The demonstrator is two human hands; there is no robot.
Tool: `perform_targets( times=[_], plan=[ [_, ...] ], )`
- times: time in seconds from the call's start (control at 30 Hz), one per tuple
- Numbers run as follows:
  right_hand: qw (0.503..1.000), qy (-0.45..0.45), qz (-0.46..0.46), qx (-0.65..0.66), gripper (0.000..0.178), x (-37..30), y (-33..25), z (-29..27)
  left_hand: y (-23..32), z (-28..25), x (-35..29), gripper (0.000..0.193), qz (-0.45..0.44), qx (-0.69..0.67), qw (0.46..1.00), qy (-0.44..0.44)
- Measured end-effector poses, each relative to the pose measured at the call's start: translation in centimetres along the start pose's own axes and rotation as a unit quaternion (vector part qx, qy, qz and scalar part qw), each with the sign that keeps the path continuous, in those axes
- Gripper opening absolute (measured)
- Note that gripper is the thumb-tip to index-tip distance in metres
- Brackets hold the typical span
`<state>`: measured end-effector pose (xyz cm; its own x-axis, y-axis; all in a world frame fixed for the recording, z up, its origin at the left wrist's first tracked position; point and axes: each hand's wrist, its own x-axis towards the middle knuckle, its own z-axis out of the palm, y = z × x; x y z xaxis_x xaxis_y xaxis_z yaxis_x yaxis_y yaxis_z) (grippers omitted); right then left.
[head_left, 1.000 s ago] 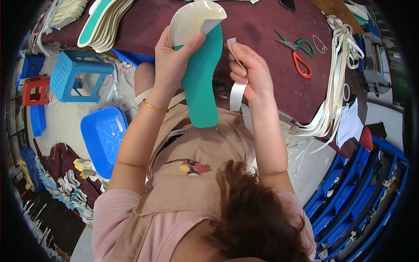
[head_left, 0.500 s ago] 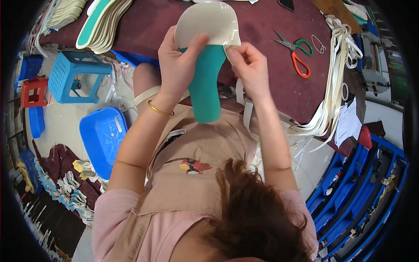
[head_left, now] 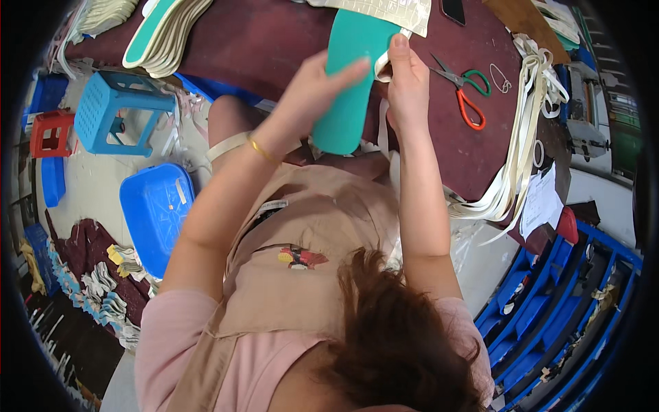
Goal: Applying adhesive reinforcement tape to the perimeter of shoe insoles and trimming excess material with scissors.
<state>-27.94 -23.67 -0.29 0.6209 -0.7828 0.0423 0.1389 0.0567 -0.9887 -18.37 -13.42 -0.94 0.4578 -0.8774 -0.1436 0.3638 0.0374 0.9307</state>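
A green shoe insole with pale, sheet-like cream material at its far end is held up over the table's front edge. My left hand grips its left side, thumb across the green face and fingers partly hidden; motion blurs it. At the insole's right edge my right hand is closed, thumb and fingers pinching a narrow white strip close to the cream material. Part of that strip hangs below the right hand.
Green-and-red-handled scissors lie right of my hands on the maroon tabletop. Stacked insoles stand at the far left, and a bundle of white strips drapes over the right edge. Below left are a blue stool and blue basin.
The insole has moved away from me and slightly right, tilting so more green and less cream shows. My left hand has shifted right and down along it; my right hand has moved slightly farther away.
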Motion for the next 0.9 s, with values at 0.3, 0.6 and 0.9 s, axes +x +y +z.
perform_targets(
  times=[0.3,0.6,0.9],
  plan=[
    [0.998,-0.028,0.059,0.020,0.023,-1.9,0.7,0.2,0.6,1.0,0.3,0.033,0.077,-0.071,0.994,0.008],
    [0.997,0.029,0.058,0.039,0.017,-7.0,1.0,-1.2,-1.5,0.6,5.4,0.046,0.099,-0.232,0.946,0.202],
    [0.996,-0.007,-0.014,-0.089,0.014,-6.2,-7.3,-6.8,4.6,3.1,-2.6,0.041,0.349,0.399,0.840,-0.115]
  ],
)
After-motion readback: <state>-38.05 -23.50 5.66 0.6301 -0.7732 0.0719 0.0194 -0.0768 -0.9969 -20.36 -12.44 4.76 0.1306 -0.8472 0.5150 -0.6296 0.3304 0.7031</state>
